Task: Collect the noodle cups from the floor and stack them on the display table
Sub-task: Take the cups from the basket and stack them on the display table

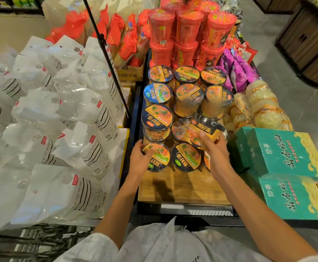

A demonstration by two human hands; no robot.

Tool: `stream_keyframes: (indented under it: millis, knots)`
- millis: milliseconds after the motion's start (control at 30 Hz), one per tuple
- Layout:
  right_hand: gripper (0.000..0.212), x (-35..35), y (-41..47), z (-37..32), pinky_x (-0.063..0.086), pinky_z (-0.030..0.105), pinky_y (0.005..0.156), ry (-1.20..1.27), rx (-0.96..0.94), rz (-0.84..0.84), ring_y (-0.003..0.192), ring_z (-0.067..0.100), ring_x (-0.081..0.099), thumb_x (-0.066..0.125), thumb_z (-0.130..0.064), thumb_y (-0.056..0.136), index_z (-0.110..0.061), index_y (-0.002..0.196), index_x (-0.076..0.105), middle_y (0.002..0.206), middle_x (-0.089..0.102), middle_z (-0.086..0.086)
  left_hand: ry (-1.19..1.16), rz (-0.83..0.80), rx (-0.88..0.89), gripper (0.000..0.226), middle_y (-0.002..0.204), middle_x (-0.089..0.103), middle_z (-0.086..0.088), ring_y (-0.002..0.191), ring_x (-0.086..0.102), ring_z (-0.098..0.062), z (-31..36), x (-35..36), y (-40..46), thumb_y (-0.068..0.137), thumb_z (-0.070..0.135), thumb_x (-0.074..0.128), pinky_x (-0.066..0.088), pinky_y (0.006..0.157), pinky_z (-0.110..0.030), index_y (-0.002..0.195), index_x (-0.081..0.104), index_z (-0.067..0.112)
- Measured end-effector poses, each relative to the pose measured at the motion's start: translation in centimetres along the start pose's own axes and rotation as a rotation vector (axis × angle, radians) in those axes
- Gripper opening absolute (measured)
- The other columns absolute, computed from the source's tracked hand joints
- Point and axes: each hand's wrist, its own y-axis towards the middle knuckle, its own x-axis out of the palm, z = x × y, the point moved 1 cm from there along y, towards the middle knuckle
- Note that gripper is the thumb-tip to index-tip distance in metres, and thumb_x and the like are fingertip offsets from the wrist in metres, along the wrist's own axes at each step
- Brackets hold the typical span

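Observation:
Several noodle cups with dark-and-orange lids stand in rows on the wooden display table (181, 188), some stacked two high. My left hand (140, 161) grips the left side of the front-left cup (159, 157), which stands on the table. My right hand (215, 150) holds a tilted cup (207, 129) in the air above the front right of the group. Another cup (186, 156) stands between the two hands. A further cup at the front right is mostly hidden under my right hand.
Tall red cups (188, 27) are stacked behind the rows. White bags (60, 114) fill the left, crossed by a black pole (107, 55). Green boxes (286, 154) sit at the right, purple packets (237, 70) and pale noodle packs (264, 108) behind them.

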Motion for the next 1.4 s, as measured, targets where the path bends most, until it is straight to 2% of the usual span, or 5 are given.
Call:
stream_keyframes:
  millis: [100,200,867,1200,1400]
  knots:
    - [0.094,1.3,2.3,-0.1,0.054,0.025,0.086,-0.019,-0.044,0.024,0.112,0.003,0.070,0.095,-0.048,0.064,-0.031,0.143,0.047,0.124,0.074,-0.014,-0.072,-0.002,-0.011,0.061,0.123,0.062,0.014,0.116,0.062,-0.007,-1.1,0.8,-1.4,0.099,0.040,0.070,0.051,0.068,-0.006,0.153,0.046,0.024]
    - [0.096,2.1,4.2,0.1,0.052,0.022,0.089,-0.106,-0.107,0.018,0.113,-0.004,0.067,0.097,-0.038,0.067,-0.034,0.145,0.042,0.128,0.068,-0.019,-0.112,0.012,-0.004,0.055,0.115,0.061,0.022,0.105,0.061,0.002,-1.1,0.9,-1.8,0.100,0.040,0.070,0.050,0.064,-0.003,0.149,0.048,0.026]
    - [0.097,2.1,7.8,2.2,0.045,0.033,0.102,-0.512,-0.168,-0.022,0.122,0.010,0.054,0.096,-0.038,0.071,-0.028,0.147,0.036,0.138,0.060,-0.007,-0.069,0.010,0.027,0.053,0.119,0.062,0.017,0.111,0.063,-0.001,-0.8,0.7,-2.0,0.100,0.045,0.067,0.053,0.068,-0.006,0.146,0.047,0.027]
    - [0.091,1.3,6.2,1.1,0.038,0.008,0.088,-0.572,-0.250,-0.043,0.117,-0.006,0.049,0.095,-0.039,0.073,-0.033,0.147,0.041,0.124,0.054,-0.031,0.069,0.008,0.030,0.056,0.137,0.060,0.000,0.123,0.062,-0.013,-0.2,0.4,-2.1,0.101,0.042,0.067,0.060,0.097,-0.034,0.149,0.048,0.021]
    - [0.071,-1.1,3.1,0.7,0.046,0.042,0.104,-0.968,-0.335,-0.091,0.140,0.028,0.048,0.061,-0.060,0.098,-0.020,0.153,0.041,0.151,0.053,0.006,0.286,0.026,0.136,0.056,0.135,0.051,-0.001,0.133,0.052,-0.018,1.5,-0.4,-2.8,0.101,0.042,0.065,0.040,0.102,-0.024,0.150,0.048,0.019]
